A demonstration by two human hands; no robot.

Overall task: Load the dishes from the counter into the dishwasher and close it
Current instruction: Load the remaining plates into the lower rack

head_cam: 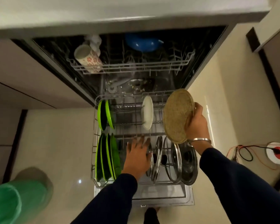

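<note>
While the right hand (195,121) grips the speckled plate (178,115) above the right side of the lower rack (94,143), the flat left hand (138,156) should steady the lids (158,157) as it drops upright beside the white plate (147,112).

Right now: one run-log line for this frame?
right hand: holds speckled plate above lower rack | left hand: open, among steel lids | door: open

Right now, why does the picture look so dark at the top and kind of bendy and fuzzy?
In the head view, the inside of the dishwasher behind the blue bowl is dim; the wide lens bends the counter edge into a curve; the left hand and the green bin are blurred; glare streaks the floor beside the right hand holding the brown plate.
</note>
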